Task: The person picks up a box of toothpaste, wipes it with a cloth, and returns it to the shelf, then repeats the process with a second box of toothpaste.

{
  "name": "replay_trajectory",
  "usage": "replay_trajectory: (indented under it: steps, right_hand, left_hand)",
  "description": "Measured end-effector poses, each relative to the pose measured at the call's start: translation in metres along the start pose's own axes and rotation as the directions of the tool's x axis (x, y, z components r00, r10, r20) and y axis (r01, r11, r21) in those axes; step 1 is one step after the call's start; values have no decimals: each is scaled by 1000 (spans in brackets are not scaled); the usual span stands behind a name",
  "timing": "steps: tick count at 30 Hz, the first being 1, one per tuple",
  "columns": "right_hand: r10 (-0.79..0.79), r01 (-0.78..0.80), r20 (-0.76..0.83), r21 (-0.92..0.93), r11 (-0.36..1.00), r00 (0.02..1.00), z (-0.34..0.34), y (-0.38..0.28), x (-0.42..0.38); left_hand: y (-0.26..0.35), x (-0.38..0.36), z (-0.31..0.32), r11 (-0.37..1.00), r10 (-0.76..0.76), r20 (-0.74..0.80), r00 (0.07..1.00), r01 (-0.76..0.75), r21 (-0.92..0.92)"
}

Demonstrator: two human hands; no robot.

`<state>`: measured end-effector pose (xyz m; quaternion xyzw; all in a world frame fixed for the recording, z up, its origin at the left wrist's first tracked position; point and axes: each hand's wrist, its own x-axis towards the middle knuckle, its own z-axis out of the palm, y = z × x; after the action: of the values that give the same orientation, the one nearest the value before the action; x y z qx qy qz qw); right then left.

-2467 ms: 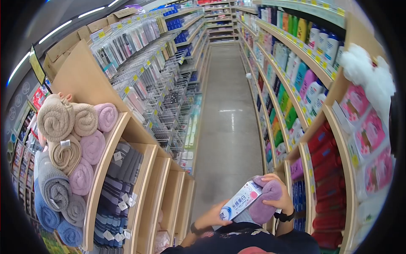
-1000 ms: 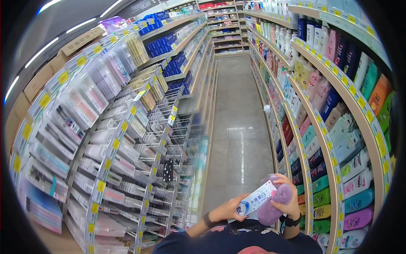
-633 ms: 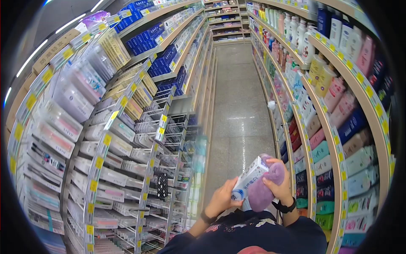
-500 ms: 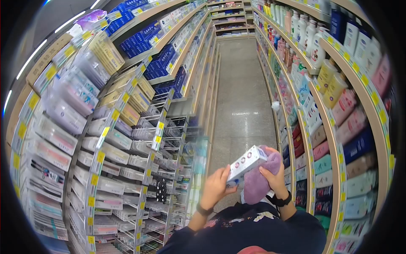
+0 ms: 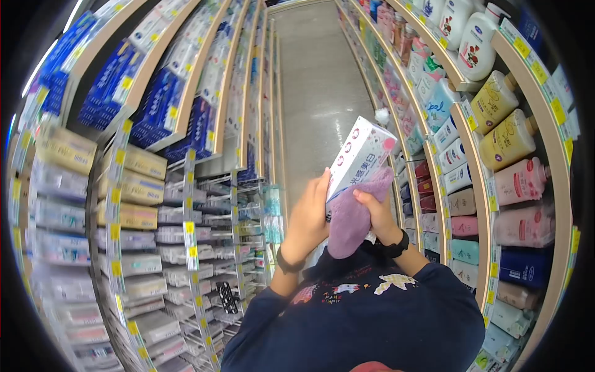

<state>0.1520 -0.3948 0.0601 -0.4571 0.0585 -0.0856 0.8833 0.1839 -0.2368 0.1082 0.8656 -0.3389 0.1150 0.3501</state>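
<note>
In front of my chest I hold a long white toothpaste box [image 5: 358, 160] with pink and blue print, tilted with its upper end to the right. My left hand [image 5: 310, 214] is closed around the lower left part of the box. My right hand [image 5: 379, 214] grips a purple cloth [image 5: 352, 224], its thumb pressed on top. The cloth lies against the lower right side of the box and covers part of it. The box's lower end is hidden behind the cloth and my left fingers.
On the left, a shelf rack [image 5: 186, 248] holds packaged toothbrushes, with blue boxes [image 5: 102, 84] above. Bottles [image 5: 508, 139] and tubes line the right shelves. A grey floor aisle [image 5: 310, 74] runs ahead between them. A small white object [image 5: 382, 116] sticks out from the right shelf edge.
The box has risen and turned steeper, and its printed front now shows more. The cloth has moved from the box's upper end to its lower part. My view has tilted down and shifted.
</note>
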Motion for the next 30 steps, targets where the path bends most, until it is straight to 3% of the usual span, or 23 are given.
replay_trajectory:
  steps: [2, 4, 7, 8, 10, 16, 22, 27, 30]
  right_hand:
    - [69, -61, -116, 75, 995, 991, -9, -9, 32]
    - [62, -49, -180, 77, 996, 982, -22, -7, 64]
    - [3, 53, -325, 166, 985, 946, -39, -8, 117]
    - [-13, 71, -340, 158, 985, 940, -48, -8, 137]
    - [96, -10, -348, 242, 970, 932, -56, -11, 179]
    - [-5, 72, -371, 167, 983, 929, -22, -15, 310]
    - [-12, 57, -320, 132, 990, 947, 14, -3, 409]
    - [73, -8, -323, 200, 980, 944, 27, 24, 480]
    - [110, -100, -278, 52, 994, 954, 43, 37, 523]
  left_hand:
    - [-16, 25, 9, 987, -6, 165, 986, 33, -157]
    - [-42, 43, 21, 982, 46, 195, 980, -9, -188]
    - [-86, 61, 39, 883, -221, 323, 920, 329, -334]
    - [-104, 69, 48, 884, -200, 331, 922, 316, -345]
    - [-133, 98, 59, 715, -329, 385, 862, 494, -495]
    - [-197, 231, 37, 718, -260, 294, 920, 388, -578]
    - [-277, 316, 8, 765, -170, 428, 888, 393, -510]
    - [-318, 347, 19, 697, -354, 391, 850, 518, -495]
    - [-361, 360, 31, 659, -438, 359, 825, 565, -497]
